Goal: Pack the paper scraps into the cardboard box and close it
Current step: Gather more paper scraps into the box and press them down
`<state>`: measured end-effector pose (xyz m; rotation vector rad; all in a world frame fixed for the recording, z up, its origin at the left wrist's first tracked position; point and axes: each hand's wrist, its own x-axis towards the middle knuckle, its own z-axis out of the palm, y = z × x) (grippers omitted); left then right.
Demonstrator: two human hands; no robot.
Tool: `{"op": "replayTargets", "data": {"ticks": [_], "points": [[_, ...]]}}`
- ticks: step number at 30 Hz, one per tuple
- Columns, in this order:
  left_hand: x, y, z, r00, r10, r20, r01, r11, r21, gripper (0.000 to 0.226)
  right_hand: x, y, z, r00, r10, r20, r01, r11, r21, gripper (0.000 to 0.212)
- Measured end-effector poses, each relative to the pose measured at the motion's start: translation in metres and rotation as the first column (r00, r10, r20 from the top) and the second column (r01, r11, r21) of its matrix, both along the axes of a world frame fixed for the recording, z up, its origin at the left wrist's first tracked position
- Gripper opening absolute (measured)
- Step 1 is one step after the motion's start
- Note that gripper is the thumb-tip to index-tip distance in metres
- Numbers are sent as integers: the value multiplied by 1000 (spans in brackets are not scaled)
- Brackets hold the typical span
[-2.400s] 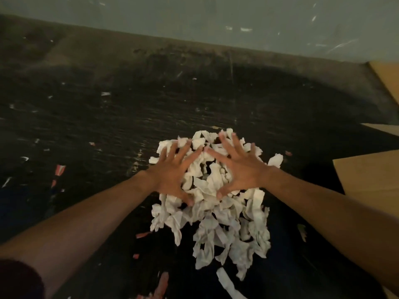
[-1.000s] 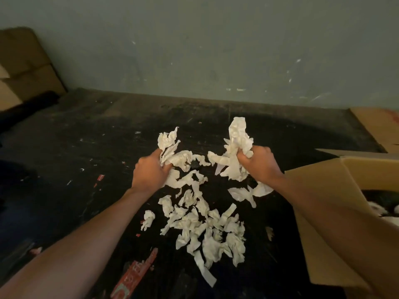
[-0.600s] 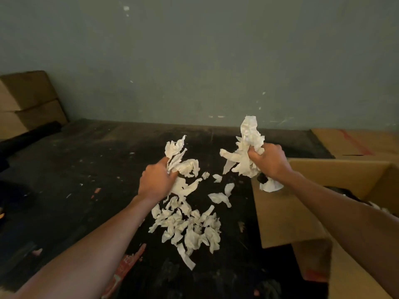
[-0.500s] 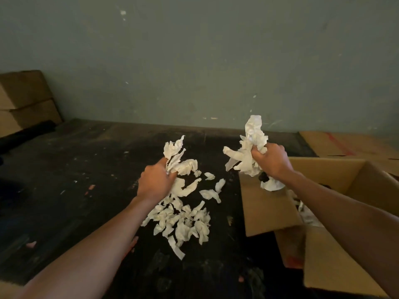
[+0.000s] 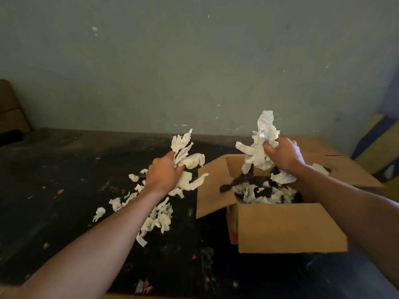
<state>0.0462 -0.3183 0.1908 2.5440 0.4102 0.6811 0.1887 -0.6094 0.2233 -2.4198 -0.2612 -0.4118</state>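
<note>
An open cardboard box point(image 5: 287, 225) stands on the dark floor at the right, flaps spread outward, with white and dark scraps lying inside point(image 5: 261, 194). My right hand point(image 5: 282, 155) is above the box opening, shut on a bunch of white paper scraps point(image 5: 262, 143). My left hand point(image 5: 164, 174) is raised over the floor just left of the box's left flap, shut on another bunch of scraps point(image 5: 187, 160). A loose pile of white scraps point(image 5: 156, 216) lies on the floor below my left hand.
A grey wall point(image 5: 194, 72) rises behind the dark floor. Brown cardboard point(image 5: 10, 113) sits at the far left against the wall. Flat cardboard and a blue-edged object point(image 5: 375, 139) lie at the far right. Small red and white bits dot the floor.
Both hands have grabbed scraps from the pile, lifted them and carried them right. My right hand now hangs over the box opening. The view has swung right, showing the whole box.
</note>
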Motion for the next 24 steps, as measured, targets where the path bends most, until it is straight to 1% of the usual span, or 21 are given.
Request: {"op": "replayTargets", "data": {"ticks": [3,7,10,12,14,17,19,21,22,24], "points": [[21,-31,8,999,-30,15,31,999,-9,25,10,-26,1,1000,-2,17,2,1000,-1,37],[61,-74,10,997,-74,24,74,997,-17,31,38,-61,-6,1000,-9,-2,9,1000,-13,35],[100,-107,1,996,-88,-9,87,994,-66,35,67,-87,-18,1000,1,-29,-2,1000,-24,35],[127,-128,-11,995,-101,-25,98,989,-115,30,89,-98,-29,999,14,-52,-16,999,-41,35],[151,-152,-24,992,-92,-84,83,991,-105,32,111,-106,-46,995,45,-91,-49,998,-40,37],[183,-180,-47,985,-55,-164,43,996,-76,41,141,-111,-75,973,141,-181,-145,989,-9,36],[197,-190,-64,975,-45,-220,27,996,-82,35,157,-107,-93,953,187,-239,-194,981,-7,34],[208,-194,-81,947,-59,-317,43,997,-57,30,168,-101,-110,914,221,-339,-248,968,-38,33],[213,-195,-87,929,-75,-363,53,996,-69,32,175,-99,-120,894,234,-383,-281,957,-70,36],[222,-197,-97,885,-164,-436,90,978,-186,46,187,-97,-138,865,260,-429,-351,924,-148,52]]}}
